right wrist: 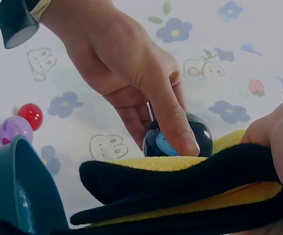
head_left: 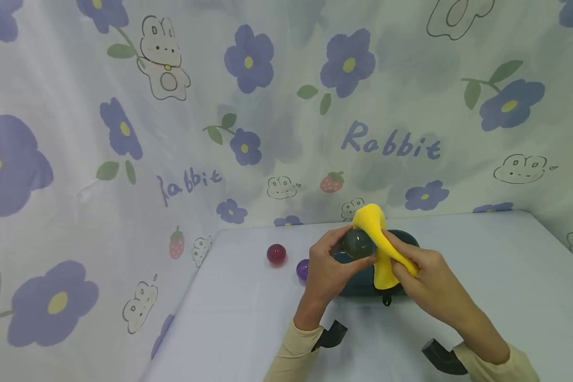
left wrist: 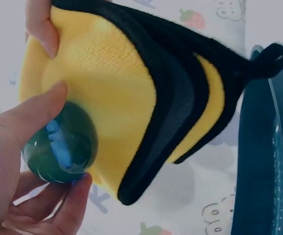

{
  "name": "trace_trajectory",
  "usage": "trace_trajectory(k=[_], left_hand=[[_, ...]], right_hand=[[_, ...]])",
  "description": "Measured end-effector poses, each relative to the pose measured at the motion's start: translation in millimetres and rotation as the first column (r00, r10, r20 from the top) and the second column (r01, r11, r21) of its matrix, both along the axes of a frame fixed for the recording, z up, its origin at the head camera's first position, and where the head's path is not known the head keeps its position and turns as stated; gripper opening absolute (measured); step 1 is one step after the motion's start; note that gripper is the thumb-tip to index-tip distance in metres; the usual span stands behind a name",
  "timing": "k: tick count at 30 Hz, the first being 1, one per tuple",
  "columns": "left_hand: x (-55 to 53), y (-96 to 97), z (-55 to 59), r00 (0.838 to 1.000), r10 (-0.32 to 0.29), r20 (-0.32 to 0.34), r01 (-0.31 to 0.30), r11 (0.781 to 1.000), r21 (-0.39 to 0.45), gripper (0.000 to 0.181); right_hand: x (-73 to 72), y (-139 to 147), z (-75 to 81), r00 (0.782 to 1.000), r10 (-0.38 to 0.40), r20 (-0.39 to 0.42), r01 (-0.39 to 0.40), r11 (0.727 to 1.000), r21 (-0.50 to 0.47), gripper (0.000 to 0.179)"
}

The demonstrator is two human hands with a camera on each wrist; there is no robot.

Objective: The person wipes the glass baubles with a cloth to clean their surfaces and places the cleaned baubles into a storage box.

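Note:
My left hand [head_left: 327, 265] grips a dark green, see-through ball [head_left: 358, 244] between thumb and fingers, raised over the bin. A yellow cloth [head_left: 384, 254] with a black edge and a hanging loop is pinched in my right hand [head_left: 427, 276]. In the left wrist view the cloth [left wrist: 112, 83] lies right against the far side of the ball [left wrist: 63, 147]. The right wrist view shows the left thumb across the ball [right wrist: 200, 129], with the cloth [right wrist: 166, 164] just in front of it.
A dark teal bin [head_left: 358, 284] stands on the white table [head_left: 239, 318] below both hands. Left of it lie a red ball [head_left: 276, 255] and a purple ball [head_left: 303, 270], partly hidden by the left hand. A patterned curtain [head_left: 286, 122] hangs behind the table.

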State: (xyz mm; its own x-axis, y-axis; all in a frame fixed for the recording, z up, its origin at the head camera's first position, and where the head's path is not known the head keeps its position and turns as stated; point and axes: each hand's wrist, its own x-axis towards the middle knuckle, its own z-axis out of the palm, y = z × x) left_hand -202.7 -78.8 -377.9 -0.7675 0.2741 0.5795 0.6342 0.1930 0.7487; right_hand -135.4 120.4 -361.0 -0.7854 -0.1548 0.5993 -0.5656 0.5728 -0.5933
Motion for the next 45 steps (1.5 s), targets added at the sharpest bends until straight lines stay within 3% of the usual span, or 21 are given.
trace_trajectory(k=[6,14,27,31,37,45], left_hand=[[0.2,1.6,-4.1,0.997,-0.012,-0.078,0.01,0.999,-0.033,0.067],[3.5,6.0,-2.7,0.977,-0.061,-0.204,0.047,0.996,-0.074,0.063],[5.7,5.9,-1.0,0.964,-0.051,-0.261,0.03,0.996,-0.086,0.066],[4.4,4.9,-2.1,0.972,-0.04,-0.233,0.029,0.998,-0.052,0.067],[3.8,5.8,-2.7,0.99,-0.063,-0.129,0.071,0.996,0.057,0.063],[4.4,5.4,-2.3,0.999,-0.043,-0.004,0.043,0.991,0.124,0.059]], right_hand=[[-1.8,-1,-1.7,0.998,0.009,-0.07,-0.008,1.0,0.007,0.063],[-6.9,0,-2.7,0.992,-0.011,-0.122,0.016,0.999,0.044,0.066],[-11.8,7,-6.1,0.997,0.05,0.057,-0.046,0.996,-0.077,0.055],[-12.0,6,-6.9,0.993,0.06,0.104,-0.05,0.994,-0.096,0.052],[-11.5,4,-8.3,0.986,0.086,0.14,-0.07,0.991,-0.116,0.051],[-8.3,2,-6.9,0.985,0.097,0.144,-0.083,0.991,-0.1,0.051]])
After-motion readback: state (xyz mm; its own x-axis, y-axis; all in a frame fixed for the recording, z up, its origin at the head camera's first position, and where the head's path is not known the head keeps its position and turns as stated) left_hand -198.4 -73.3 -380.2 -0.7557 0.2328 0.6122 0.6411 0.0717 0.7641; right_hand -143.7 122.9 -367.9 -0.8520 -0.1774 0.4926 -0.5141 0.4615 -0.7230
